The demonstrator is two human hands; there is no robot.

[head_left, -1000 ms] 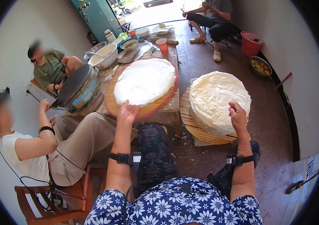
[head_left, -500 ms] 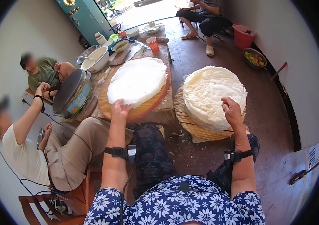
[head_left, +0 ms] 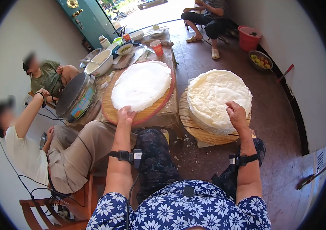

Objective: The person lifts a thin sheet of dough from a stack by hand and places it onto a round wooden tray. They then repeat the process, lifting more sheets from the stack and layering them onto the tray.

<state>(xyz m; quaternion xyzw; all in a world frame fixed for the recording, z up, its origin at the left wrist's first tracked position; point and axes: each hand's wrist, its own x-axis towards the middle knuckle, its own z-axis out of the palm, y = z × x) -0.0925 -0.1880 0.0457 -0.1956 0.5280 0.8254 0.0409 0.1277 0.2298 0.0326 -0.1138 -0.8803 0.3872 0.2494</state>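
A thin white round sheet [head_left: 141, 84] lies on a round woven board [head_left: 162, 106] with a red rim, at the table's front. My left hand [head_left: 126, 114] is at the sheet's near edge, thumb and finger pinched on it, the other fingers spread. To the right, a tall stack of pale round sheets [head_left: 216, 92] rests on a round slatted board [head_left: 199, 132]. Over the stack's right part, my right hand [head_left: 236, 113] is closed with curled fingers; whether something thin is between them cannot be made out.
Left of the woven board is a round dark griddle [head_left: 72, 96], with a seated person [head_left: 21, 145] beside it and another behind. Bowls [head_left: 100, 63] and a red paper cup [head_left: 156, 47] stand further back. A red bucket [head_left: 249, 38] and fruit basin [head_left: 260, 60] are on the floor.
The view has shifted slightly. My left hand remains at the sheet's near edge and my right hand over the stack. The seated person's hand by the griddle has moved a little.
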